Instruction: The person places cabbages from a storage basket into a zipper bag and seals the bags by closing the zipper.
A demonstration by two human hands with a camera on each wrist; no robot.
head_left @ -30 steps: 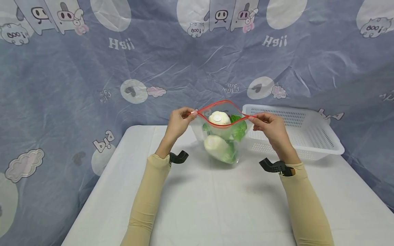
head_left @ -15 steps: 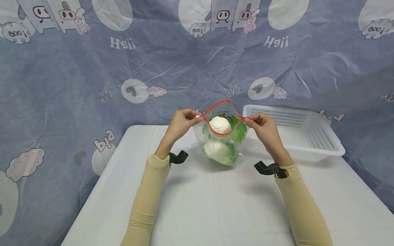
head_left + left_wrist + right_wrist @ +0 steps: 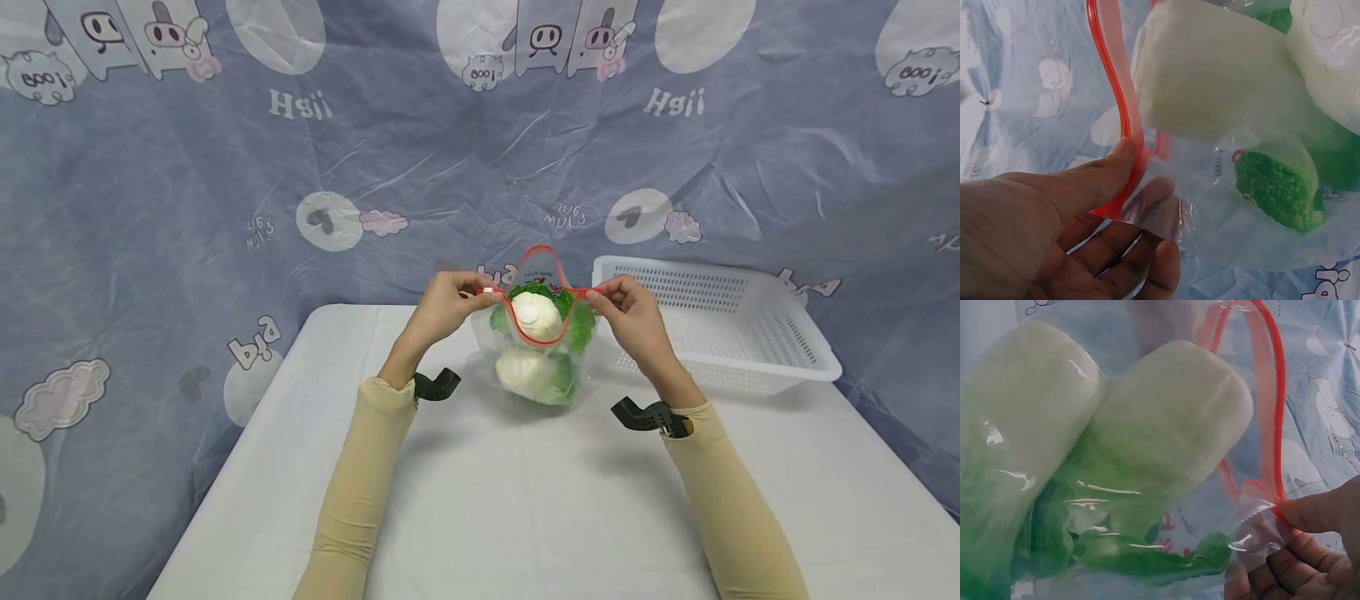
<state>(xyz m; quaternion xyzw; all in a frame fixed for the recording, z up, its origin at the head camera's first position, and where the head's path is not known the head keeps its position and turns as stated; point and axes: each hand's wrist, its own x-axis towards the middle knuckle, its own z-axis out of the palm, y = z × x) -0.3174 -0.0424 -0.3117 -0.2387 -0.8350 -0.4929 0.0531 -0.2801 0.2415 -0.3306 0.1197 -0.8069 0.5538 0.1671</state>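
A clear zip bag (image 3: pixel 482 335) with a red zip strip (image 3: pixel 542 342) hangs between my hands, its mouth gaping. Inside are two cabbages with thick white bases and green leaves, an upper cabbage (image 3: pixel 534 317) at the mouth and a lower cabbage (image 3: pixel 525 372) beneath it. My left hand (image 3: pixel 444 307) pinches the left corner of the mouth, beside a small white slider (image 3: pixel 488 290). The right corner is pinched by my right hand (image 3: pixel 636 321). In the right wrist view, thumb and fingers press the strip's end (image 3: pixel 1285 519), the plastic bunched there.
A white perforated basket (image 3: pixel 750 371) stands on the white-covered table (image 3: pixel 480 508), behind and right of my right hand. A blue-grey patterned cloth (image 3: pixel 450 150) hangs behind the table. Each wrist wears a black camera mount (image 3: pixel 437 385).
My hands have come closer together, the right one leftward and the left one slightly right and down. The bag's mouth has narrowed, and its front edge sags lower over the upper cabbage.
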